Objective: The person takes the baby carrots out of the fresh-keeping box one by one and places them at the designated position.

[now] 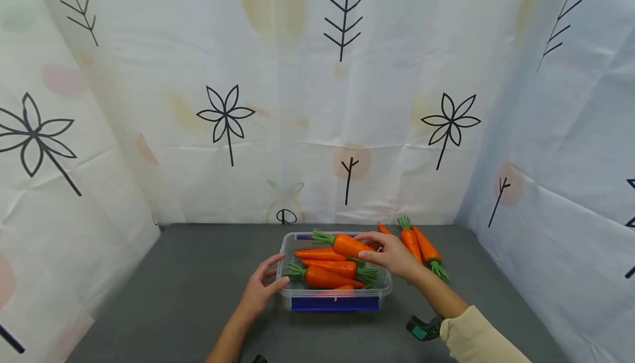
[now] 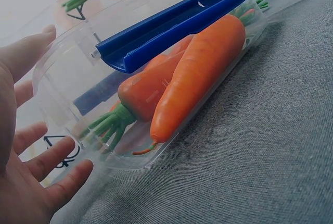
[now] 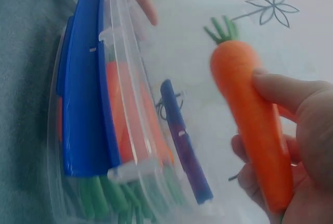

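Note:
My right hand (image 1: 394, 254) pinches an orange carrot (image 1: 349, 245) with green stems, above a clear plastic box (image 1: 286, 293). In the right wrist view the thumb lies across the carrot (image 3: 255, 114), with fingers behind it. Several more carrots (image 1: 324, 277) lie inside the box, stems pointing both ways. My left hand (image 1: 258, 288) is at the box's left side; in the left wrist view its fingers are spread beside the corner, the thumb near the rim. Whether they touch it I cannot tell. A blue latch flap (image 2: 171, 28) sticks out from the box's near side.
Right of the box, several loose carrots (image 1: 429, 246) lie on the dark grey table (image 1: 198, 275). A dark strap-like object with a green part (image 1: 419, 330) is by the right sleeve (image 1: 476, 335). Patterned white cloth (image 1: 288, 76) hangs behind and at both sides.

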Action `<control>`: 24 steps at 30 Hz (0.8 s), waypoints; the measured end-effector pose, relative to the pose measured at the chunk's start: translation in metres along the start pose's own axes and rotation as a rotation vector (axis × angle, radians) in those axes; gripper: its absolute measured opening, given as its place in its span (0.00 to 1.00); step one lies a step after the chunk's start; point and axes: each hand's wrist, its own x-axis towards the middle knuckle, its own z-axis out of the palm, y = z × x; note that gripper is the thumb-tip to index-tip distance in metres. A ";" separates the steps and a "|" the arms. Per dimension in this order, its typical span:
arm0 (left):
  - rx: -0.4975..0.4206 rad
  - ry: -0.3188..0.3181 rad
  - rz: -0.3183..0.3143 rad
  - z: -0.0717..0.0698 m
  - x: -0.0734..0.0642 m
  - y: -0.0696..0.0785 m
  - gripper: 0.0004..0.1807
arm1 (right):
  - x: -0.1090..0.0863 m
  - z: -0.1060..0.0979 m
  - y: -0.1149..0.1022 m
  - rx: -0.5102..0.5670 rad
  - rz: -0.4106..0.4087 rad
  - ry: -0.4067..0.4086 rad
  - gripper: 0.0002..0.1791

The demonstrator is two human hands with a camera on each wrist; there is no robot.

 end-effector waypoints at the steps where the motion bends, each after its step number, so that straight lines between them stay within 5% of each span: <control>1: 0.002 0.000 0.000 0.000 0.000 0.000 0.28 | -0.002 -0.001 0.002 0.009 0.001 0.028 0.20; 11: 0.015 0.005 0.007 0.001 0.000 0.002 0.29 | -0.016 -0.006 0.015 0.033 0.036 0.320 0.21; 24: 0.013 0.004 0.002 0.000 -0.002 0.002 0.28 | -0.022 -0.020 0.056 -0.170 0.131 0.705 0.22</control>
